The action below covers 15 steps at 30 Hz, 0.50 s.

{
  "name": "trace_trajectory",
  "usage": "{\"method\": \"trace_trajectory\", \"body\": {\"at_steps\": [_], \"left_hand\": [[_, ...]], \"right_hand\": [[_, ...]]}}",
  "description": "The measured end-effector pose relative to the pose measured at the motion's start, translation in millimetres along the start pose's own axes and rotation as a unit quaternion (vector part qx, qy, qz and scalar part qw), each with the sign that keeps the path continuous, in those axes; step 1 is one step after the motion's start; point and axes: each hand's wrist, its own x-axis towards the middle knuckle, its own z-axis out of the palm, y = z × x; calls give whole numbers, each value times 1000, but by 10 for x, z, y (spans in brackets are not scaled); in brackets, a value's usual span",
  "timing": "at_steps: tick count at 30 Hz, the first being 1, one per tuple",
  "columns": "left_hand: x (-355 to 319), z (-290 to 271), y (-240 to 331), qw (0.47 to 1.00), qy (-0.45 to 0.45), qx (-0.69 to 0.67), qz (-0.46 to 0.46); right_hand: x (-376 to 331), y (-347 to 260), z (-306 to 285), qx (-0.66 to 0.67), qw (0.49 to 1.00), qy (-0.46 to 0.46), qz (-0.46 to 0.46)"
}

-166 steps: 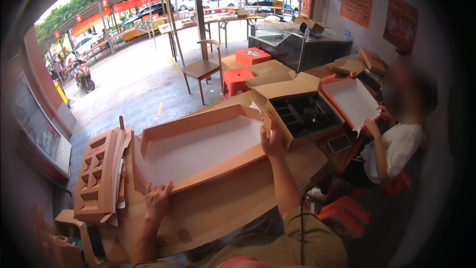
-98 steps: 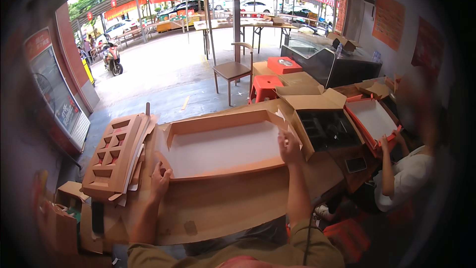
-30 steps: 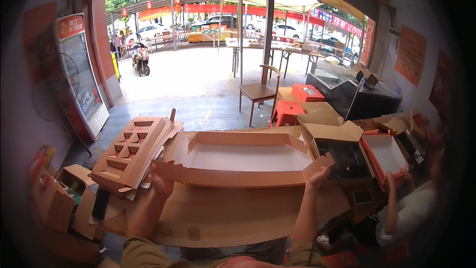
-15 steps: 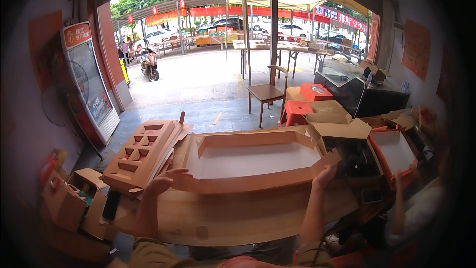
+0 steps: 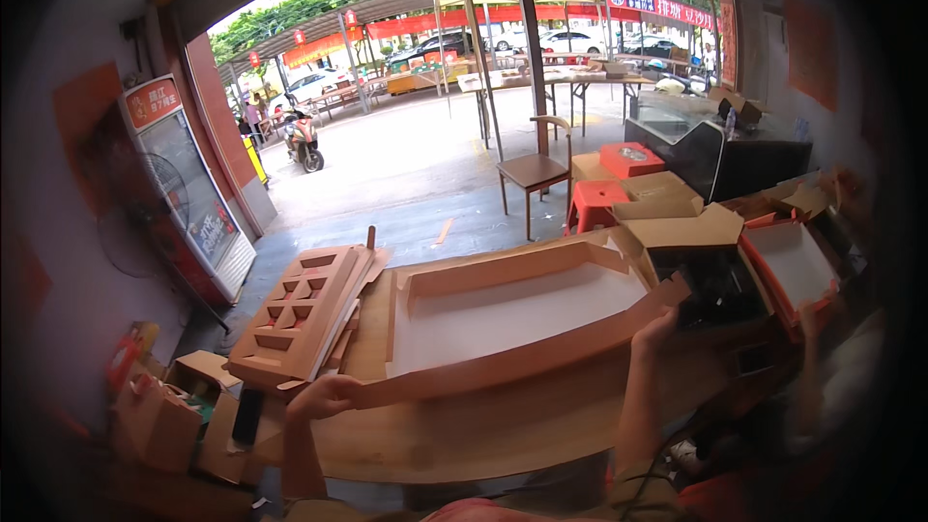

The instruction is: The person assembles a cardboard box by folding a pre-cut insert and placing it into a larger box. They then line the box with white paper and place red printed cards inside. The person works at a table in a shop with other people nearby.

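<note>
A shallow cardboard box (image 5: 522, 364) with a white inner bottom lies on the wooden table in front of me. Its far wall stands up, and the near wall leans toward me with its ends free of the side walls. At the near left corner, my left hand (image 5: 327, 396) pinches the end of that wall between thumb and fingers. My right hand (image 5: 654, 329) grips the flap at the wall's right end; some of its fingers are hidden behind the cardboard.
Stacked cardboard inserts with square openings (image 5: 295, 309) lie left of the box. Beyond them are a phone (image 5: 247, 416) and an open carton (image 5: 155, 422). On the right, a co-worker's hand (image 5: 808, 317) touches a red-edged box (image 5: 795, 266). A red stool (image 5: 594, 203) and a chair (image 5: 535, 172) stand beyond the table.
My left hand has gone from outstretched fingers to a pinch on the near wall's left end. That end now extends toward the hand. The whole view has tilted and shifted.
</note>
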Motion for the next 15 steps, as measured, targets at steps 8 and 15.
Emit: {"method": "trace_trajectory", "body": {"at_steps": [8, 15], "left_hand": [[-32, 494, 284, 919, 146, 366, -15], [327, 979, 804, 869, 178, 444, 125]], "right_hand": [[71, 81, -106, 41, 997, 12, 65], [184, 64, -153, 117, 990, 4, 80]]}}
